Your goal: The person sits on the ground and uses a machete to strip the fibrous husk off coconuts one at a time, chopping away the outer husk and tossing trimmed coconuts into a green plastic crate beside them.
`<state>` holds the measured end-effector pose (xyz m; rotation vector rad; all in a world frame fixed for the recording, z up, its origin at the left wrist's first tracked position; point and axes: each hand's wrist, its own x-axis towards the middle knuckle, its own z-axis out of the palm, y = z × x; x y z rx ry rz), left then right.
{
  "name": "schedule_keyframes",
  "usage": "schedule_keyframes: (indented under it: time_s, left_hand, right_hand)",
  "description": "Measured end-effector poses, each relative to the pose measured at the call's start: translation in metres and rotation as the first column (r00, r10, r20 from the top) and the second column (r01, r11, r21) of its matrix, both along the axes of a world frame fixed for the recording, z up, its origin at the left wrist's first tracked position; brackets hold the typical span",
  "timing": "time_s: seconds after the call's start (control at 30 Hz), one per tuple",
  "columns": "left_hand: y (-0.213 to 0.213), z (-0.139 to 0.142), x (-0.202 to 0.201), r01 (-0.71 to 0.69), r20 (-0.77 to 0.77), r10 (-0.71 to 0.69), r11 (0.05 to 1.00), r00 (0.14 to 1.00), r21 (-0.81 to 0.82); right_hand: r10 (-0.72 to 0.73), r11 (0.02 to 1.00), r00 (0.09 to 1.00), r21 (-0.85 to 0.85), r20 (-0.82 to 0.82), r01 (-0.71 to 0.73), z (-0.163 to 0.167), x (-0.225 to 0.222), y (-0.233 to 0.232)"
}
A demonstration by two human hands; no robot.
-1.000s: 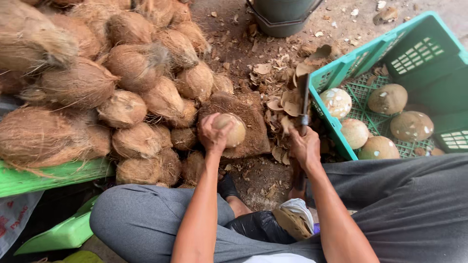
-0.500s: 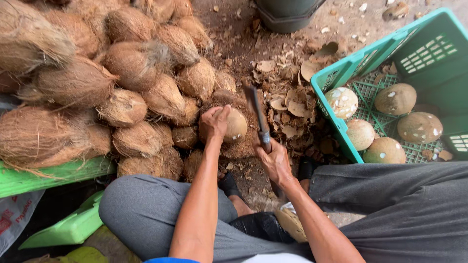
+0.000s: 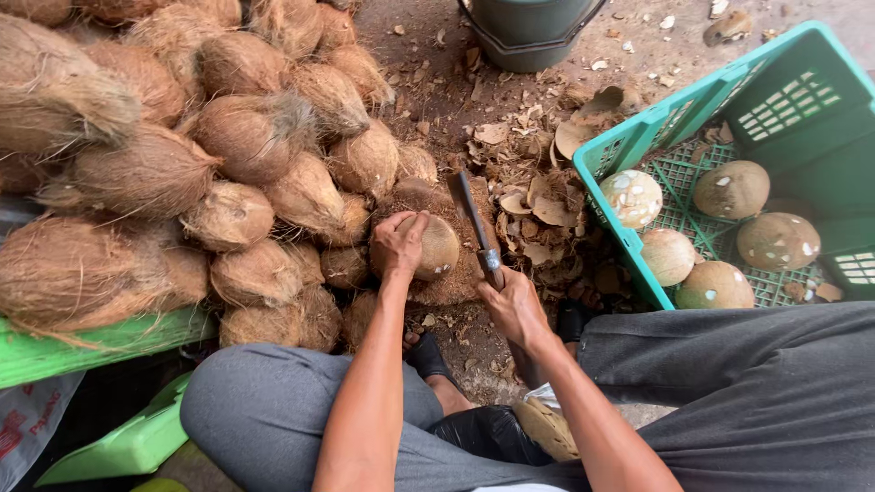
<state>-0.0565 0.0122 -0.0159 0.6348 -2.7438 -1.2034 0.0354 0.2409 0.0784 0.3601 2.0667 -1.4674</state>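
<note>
My left hand [image 3: 397,242] grips a partly husked brown coconut [image 3: 437,248] and holds it down on a fibre-covered block [image 3: 448,284]. In my right hand [image 3: 514,306] is a knife [image 3: 474,219] with a dark blade, which points up and away, its edge beside the coconut. Both hands are low in front of my knees, in the gap between the heap of nuts and the crate.
A big heap of hairy unhusked coconuts [image 3: 182,155] fills the left side. A green plastic crate [image 3: 729,100] on the right holds several peeled coconuts [image 3: 733,189]. Shell chips [image 3: 538,196] litter the ground. A dark bucket [image 3: 529,32] stands at the top. My legs in grey trousers are below.
My right hand swung the knife leftward from beside the crate to the coconut. The blade now lies against the nut. My left hand kept hold of the coconut and turned it slightly.
</note>
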Motion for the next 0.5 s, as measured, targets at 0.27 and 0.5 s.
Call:
schedule_keyframes:
  time_s: [0.27, 0.5]
  left_hand:
    - [0.007, 0.01, 0.006, -0.046, 0.075, 0.038, 0.994, 0.996, 0.104]
    - [0.006, 0.024, 0.009, -0.089, 0.126, 0.068, 0.982, 0.99, 0.168]
  right_hand:
    - [0.032, 0.999, 0.998, 0.011, -0.059, -0.032, -0.034, 0.006, -0.008]
    - [-0.086, 0.996, 0.973, -0.04, -0.214, 0.08, -0.05, 0.009, -0.003]
